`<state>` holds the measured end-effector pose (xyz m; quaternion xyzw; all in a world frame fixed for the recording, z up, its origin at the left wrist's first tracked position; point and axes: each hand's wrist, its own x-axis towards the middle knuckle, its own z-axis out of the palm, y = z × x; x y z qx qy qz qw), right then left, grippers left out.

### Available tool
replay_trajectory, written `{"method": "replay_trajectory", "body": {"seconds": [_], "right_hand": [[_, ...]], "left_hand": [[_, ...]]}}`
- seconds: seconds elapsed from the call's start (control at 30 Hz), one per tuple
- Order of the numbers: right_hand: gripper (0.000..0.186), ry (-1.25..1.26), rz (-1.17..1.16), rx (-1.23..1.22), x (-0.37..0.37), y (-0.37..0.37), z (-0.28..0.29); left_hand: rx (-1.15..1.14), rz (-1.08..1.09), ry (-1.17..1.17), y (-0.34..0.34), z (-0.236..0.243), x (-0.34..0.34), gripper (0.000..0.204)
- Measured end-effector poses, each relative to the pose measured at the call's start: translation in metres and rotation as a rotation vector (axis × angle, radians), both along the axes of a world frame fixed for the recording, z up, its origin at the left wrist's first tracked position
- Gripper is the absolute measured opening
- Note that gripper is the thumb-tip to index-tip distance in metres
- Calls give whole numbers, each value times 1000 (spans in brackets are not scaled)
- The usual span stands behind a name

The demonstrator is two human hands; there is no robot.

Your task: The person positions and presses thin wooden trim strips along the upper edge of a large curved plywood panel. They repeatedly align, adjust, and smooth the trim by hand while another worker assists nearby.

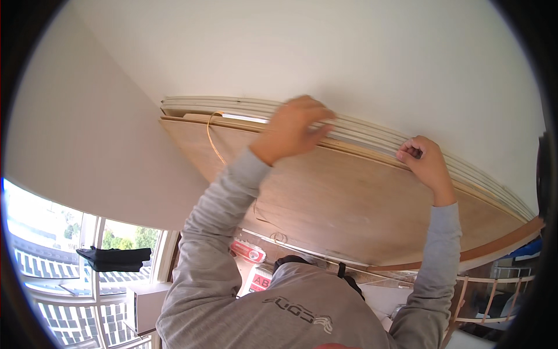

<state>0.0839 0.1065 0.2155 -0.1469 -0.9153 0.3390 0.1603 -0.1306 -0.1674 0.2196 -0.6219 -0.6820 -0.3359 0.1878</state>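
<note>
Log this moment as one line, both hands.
left hand: blurred, over wooden board edge | right hand: curled near pale strips, grip unclear | orange band: curving across wooden board

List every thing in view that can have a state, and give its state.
Plywood panels, stacked face to face, on edge.
Pale strips, lined up side by side behind the panels.
Left hand, blurred, fingers bent; grip unclear.
Right hand, fingers curled by the panels' edge; grip unclear.
Orange strap, hanging in a curve over the front panel.
Grey sleeves, down to the wrists.
Window, daylit; open or shut unclear.
</note>
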Motion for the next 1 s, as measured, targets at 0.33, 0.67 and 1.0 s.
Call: {"method": "replay_trajectory", "body": {"seconds": [0.33, 0.67, 1.0], "right_hand": [[18, -69, 8, -9, -4, -4, 13], [24, 6, 56, -8, -1, -3, 5], [10, 212, 97, 571, 10, -49, 14]], "left_hand": [[-204, 347, 40, -127, -4, -70, 19], [-252, 333, 159, -124, -4, -78, 11], [-175, 425, 304, -141, -13, -68, 13]]}}
